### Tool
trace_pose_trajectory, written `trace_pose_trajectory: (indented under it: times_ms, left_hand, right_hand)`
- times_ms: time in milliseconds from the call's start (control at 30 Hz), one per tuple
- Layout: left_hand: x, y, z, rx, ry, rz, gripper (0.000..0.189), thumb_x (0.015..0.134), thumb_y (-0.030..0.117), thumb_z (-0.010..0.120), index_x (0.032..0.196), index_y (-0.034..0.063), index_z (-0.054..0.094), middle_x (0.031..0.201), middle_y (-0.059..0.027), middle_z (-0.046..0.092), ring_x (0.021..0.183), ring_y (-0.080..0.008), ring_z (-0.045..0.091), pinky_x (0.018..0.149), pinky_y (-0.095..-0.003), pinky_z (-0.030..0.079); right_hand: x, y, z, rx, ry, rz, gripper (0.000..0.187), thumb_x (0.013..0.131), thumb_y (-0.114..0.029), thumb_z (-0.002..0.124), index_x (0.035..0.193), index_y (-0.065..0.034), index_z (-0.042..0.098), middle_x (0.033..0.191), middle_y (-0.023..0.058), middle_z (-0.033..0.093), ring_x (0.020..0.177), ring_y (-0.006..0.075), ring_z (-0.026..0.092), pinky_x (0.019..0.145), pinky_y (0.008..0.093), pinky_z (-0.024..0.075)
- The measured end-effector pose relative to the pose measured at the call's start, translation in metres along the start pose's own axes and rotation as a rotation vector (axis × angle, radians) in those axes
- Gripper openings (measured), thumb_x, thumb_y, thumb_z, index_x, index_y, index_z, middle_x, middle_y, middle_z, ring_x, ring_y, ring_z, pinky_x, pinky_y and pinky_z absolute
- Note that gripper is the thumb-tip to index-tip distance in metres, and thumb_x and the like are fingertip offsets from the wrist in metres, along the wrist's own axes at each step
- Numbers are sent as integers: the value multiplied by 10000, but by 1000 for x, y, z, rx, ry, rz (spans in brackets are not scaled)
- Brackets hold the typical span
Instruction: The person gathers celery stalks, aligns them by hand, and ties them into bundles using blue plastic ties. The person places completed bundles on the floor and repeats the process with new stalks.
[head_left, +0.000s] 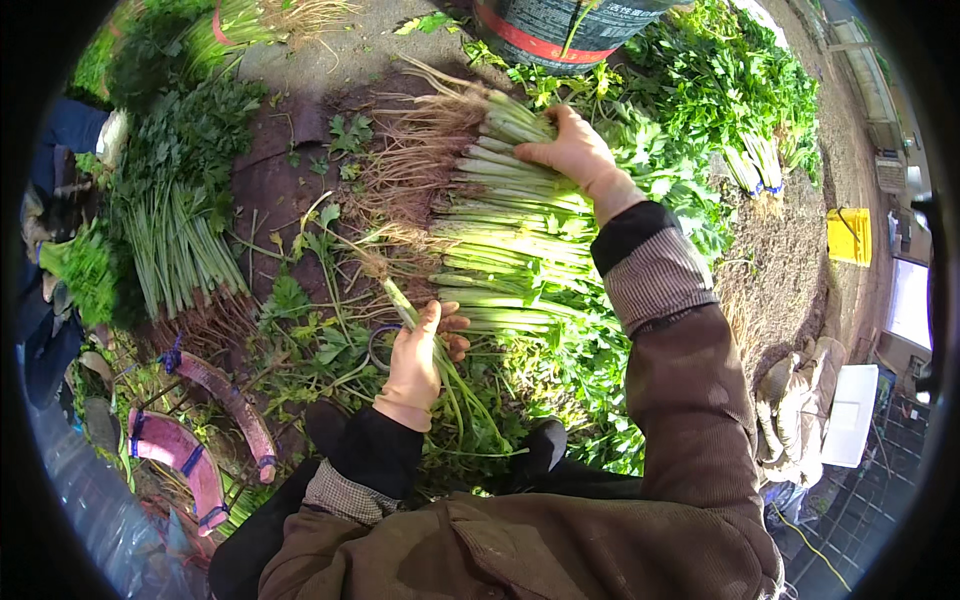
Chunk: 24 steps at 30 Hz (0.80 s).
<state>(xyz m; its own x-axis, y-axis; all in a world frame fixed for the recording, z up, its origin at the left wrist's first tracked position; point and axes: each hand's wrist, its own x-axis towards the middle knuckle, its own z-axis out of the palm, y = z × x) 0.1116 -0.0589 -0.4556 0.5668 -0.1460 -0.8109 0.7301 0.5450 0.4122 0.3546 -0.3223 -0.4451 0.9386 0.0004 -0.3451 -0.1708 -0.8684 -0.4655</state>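
Observation:
A long row of celery stalks (517, 232) with brown roots lies on the ground before me, roots to the left and leaves to the right. My left hand (420, 360) holds a single rooted celery plant (401, 300), its root end pointing up and left, its thin stems hanging past my palm. At the upper end of the row, my right hand (574, 150) grips some stalks just right of their roots, thumb and fingers around them. Both hands wear pale, thin gloves. A ring-shaped handle (377, 349) shows partly behind my left hand, among leaves.
A dark bucket (562, 34) stands beyond the row. Another celery pile (176, 240) lies left, beside a co-worker's legs (45, 352). A padded pink frame (176, 450) is at lower left. Tied bunches (761, 161), a yellow container (849, 236) and a white box (850, 415) are at right.

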Motion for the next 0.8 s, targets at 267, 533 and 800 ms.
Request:
trace_pose_trajectory:
  times_ms: [267, 533, 800]
  left_hand:
    - [-4, 27, 29, 108, -97, 118, 468, 995, 429, 596, 1205, 11, 604, 962, -109, 676, 682, -167, 621, 591, -310, 480]
    - [77, 85, 152, 79, -305, 404, 469, 979, 333, 625, 1327, 28, 547, 1221, -105, 629, 956, -238, 652, 767, -374, 522]
    - [114, 81, 178, 46, -267, 534, 447, 922, 204, 682, 1298, -4, 561, 1168, -76, 652, 1062, -183, 601, 909, -322, 464]
  right_hand:
    - [-15, 23, -17, 636, 103, -21, 999, 648, -447, 922, 1374, 72, 475, 1257, 201, 621, 1142, 281, 603, 992, 351, 471]
    - [-48, 21, -32, 979, -34, -53, 968, 654, -296, 955, 1391, 67, 443, 1226, 161, 643, 1099, 257, 624, 963, 350, 515]
    - [-54, 13, -7, 360, 222, -147, 818, 686, -366, 841, 1349, -23, 507, 1119, 209, 677, 1069, 339, 654, 944, 392, 509]
